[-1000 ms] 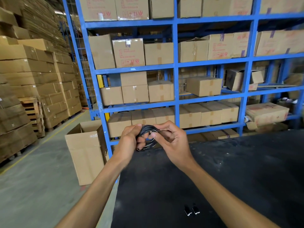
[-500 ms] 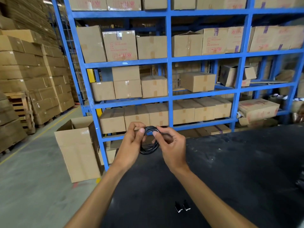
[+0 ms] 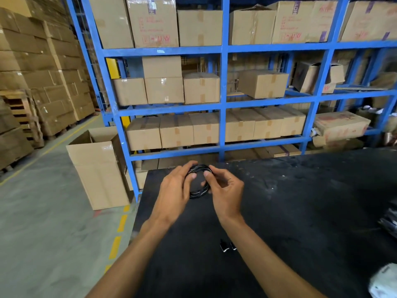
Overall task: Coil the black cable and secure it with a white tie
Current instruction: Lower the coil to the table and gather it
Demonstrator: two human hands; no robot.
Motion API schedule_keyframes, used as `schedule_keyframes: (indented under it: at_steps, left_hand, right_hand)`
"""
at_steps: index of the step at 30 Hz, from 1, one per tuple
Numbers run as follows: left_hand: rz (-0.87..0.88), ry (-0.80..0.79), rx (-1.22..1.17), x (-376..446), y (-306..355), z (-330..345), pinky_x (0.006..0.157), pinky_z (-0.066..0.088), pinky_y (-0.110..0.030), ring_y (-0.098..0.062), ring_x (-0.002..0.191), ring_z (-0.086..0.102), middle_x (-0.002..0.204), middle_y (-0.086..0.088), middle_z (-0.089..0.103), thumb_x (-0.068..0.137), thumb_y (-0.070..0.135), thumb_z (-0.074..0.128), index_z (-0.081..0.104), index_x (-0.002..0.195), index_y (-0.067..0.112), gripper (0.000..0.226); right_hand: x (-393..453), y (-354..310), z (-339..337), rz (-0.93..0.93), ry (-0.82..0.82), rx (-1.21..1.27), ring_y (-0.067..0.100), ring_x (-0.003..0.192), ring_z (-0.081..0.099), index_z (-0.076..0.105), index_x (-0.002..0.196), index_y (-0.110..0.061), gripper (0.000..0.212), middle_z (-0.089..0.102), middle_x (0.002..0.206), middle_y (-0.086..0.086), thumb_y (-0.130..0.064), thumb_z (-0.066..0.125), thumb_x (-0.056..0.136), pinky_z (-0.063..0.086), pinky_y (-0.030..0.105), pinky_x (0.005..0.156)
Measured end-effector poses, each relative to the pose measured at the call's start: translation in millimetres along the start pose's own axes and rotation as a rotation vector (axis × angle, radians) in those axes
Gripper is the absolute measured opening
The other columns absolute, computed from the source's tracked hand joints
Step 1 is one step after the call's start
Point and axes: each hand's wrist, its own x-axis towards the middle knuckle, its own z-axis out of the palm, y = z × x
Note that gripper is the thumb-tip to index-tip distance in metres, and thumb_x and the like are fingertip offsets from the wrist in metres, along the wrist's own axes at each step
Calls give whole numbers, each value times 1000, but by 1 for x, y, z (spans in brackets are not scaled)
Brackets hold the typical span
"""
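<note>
A black cable (image 3: 198,192) is wound into a small round coil and held upright above the black table (image 3: 300,201). My left hand (image 3: 175,191) grips the coil's left side, thumb on top. My right hand (image 3: 225,193) pinches the right side with thumb and forefinger. A thin pale streak shows along the coil's lower arc; I cannot tell whether it is the white tie. Two small black connector ends (image 3: 228,247) with white tips lie on the table between my forearms.
Blue shelving (image 3: 223,104) full of cardboard boxes stands right behind the table. An open cardboard box (image 3: 98,168) stands on the floor at the left. Dark bagged items (image 3: 390,222) and a white bag (image 3: 384,282) lie at the table's right edge.
The view has tilted down and shifted, so the hands sit lower and over the table. Both hands keep hold of the coil, and the fingers have shifted round it.
</note>
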Motion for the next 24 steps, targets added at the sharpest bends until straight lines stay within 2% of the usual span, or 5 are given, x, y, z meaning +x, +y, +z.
schedule_keyframes:
  at_steps: [5,7,12,19,24]
  left_hand:
    - [-3,-55,13,-14,-12,25,69,44,-17,-4,68,54,78,3,58,98,25,51,51,139,24,41]
    - [-1,-78,4,-15,-19,34,65,41,-13,1,62,51,72,5,56,96,26,55,53,137,22,41]
    - [-75,-107,-87,-25,-31,61,65,39,-7,-2,64,55,72,5,62,94,25,60,59,131,19,38]
    - [-264,-119,-192,-42,-50,110,65,53,-32,-18,68,66,79,-3,73,93,21,61,70,120,17,28]
    - [-362,-155,-245,-50,-62,142,71,56,-32,-18,76,70,83,-5,76,93,20,62,71,117,16,26]
  right_hand:
    - [-1,26,-15,134,17,48,10,63,70,75,101,-8,16,76,76,12,-5,73,86,51,17,57]
    - [0,35,-21,176,24,59,8,61,69,75,103,-6,17,75,75,12,-4,73,85,50,15,54]
    - [4,61,-39,312,-1,75,8,61,70,76,101,-9,17,77,78,9,-5,75,84,49,16,51]
    - [7,95,-65,486,-48,110,12,61,71,75,103,-4,20,77,81,12,-4,75,84,51,17,53]
    - [20,128,-93,600,-181,151,25,76,75,76,100,-12,16,78,94,13,-19,64,94,56,25,58]
